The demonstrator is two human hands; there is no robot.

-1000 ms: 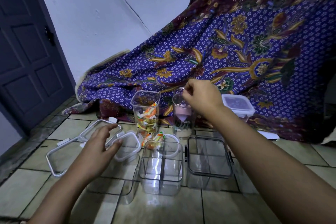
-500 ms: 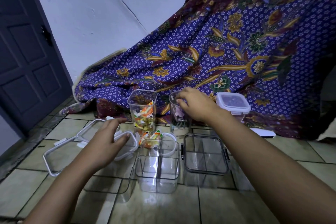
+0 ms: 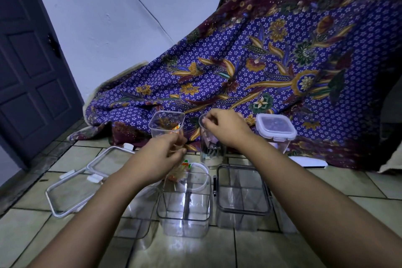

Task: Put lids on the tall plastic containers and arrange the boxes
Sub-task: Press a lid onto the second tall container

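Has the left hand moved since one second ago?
Yes. The left hand left the floor lids and rose rightward to the open tall container.

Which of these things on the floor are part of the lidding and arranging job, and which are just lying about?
Part of the job:
- open tall container with colourful contents
- open tall container under the right hand
- lidded tall container
- loose lids
- divided clear box
- dark-rimmed clear box

Lying about:
- batik cloth
- door
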